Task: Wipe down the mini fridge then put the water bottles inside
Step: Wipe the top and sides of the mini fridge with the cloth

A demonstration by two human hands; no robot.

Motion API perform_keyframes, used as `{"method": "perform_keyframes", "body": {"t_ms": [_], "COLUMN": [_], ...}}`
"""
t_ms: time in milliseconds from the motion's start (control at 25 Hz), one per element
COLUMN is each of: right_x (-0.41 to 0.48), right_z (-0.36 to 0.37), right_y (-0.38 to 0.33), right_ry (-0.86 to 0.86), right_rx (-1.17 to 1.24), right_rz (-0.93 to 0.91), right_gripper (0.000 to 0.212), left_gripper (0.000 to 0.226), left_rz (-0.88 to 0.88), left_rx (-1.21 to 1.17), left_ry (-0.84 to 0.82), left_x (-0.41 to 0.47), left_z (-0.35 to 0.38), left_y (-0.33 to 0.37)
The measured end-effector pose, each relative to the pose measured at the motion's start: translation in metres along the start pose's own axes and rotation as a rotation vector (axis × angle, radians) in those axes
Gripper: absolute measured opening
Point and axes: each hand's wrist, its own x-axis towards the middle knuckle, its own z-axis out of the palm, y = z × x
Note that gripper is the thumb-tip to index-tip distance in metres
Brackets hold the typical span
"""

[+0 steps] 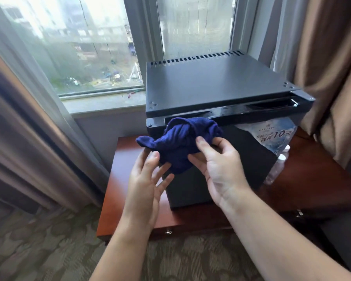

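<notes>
Mini fridge (215,84) door sticker (272,134) reads "10元".

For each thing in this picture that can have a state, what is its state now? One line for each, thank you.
Mini fridge: door shut, standing on the red-brown table.
Blue cloth: bunched up, held in front of the fridge door.
Right hand: pinching the cloth with thumb and fingers.
Left hand: open, fingertips at the cloth's lower edge.
Water bottles: capped, outside the fridge, at its right side.
Window: closed.
</notes>
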Motion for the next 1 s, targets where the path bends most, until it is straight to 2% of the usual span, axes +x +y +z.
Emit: {"method": "perform_keyframes", "body": {"t_ms": [120, 240, 360, 480, 600, 640, 720, 800, 840, 920, 1000], "right_x": [-0.003, -0.007, -0.009, -0.003, 0.009, 0.018, 0.045, 0.065, 0.071, 0.075, 0.075], "right_z": [-0.004, -0.021, -0.037, -0.054, -0.068, -0.072, -0.082, -0.089, -0.093, -0.097, -0.094], "right_y": [-0.001, -0.012, -0.036, -0.072, -0.108, -0.119, -0.142, -0.167, -0.177, -0.195, -0.198], "right_ry": [-0.057, -0.123, -0.143, -0.198, -0.280, -0.257, -0.190, -0.167, -0.143, -0.136, -0.229], "right_rx": [-0.054, -0.139, -0.229, -0.327, -0.387, -0.485, -0.917, -1.379, -1.482, -1.447, -1.387], "right_rz": [0.032, 0.013, -0.121, -0.339, -0.512, -0.566, -0.650, -0.525, -0.456, -0.426, -0.413], "right_gripper": [0.021, 0.017, 0.014, 0.020, 0.032, 0.036, 0.044, 0.048, 0.051, 0.055, 0.071], "left_gripper": [0.022, 0.020, 0.022, 0.043, 0.046, 0.047, 0.049, 0.049, 0.047, 0.045, 0.045], "left_rz": [0.029, 0.058, 0.113, 0.289, 0.566, 0.621, 0.703, 0.682, 0.613, 0.558, 0.600], "left_rx": [-0.008, 0.006, 0.019, 0.112, 0.365, 0.463, 0.756, 1.164, 1.292, 1.373, 1.403], "left_ry": [0.027, 0.021, -0.009, -0.077, -0.137, -0.144, -0.138, -0.148, -0.158, -0.142, -0.105], "left_x": [0.000, -0.004, -0.009, -0.012, -0.007, 0.001, 0.022, 0.040, 0.043, 0.045, 0.043], "left_z": [0.005, 0.026, 0.052, 0.083, 0.117, 0.126, 0.140, 0.146, 0.149, 0.152, 0.156], "left_y": [0.000, -0.006, -0.006, 0.000, 0.016, 0.021, 0.029, 0.035, 0.036, 0.036, 0.035]}}
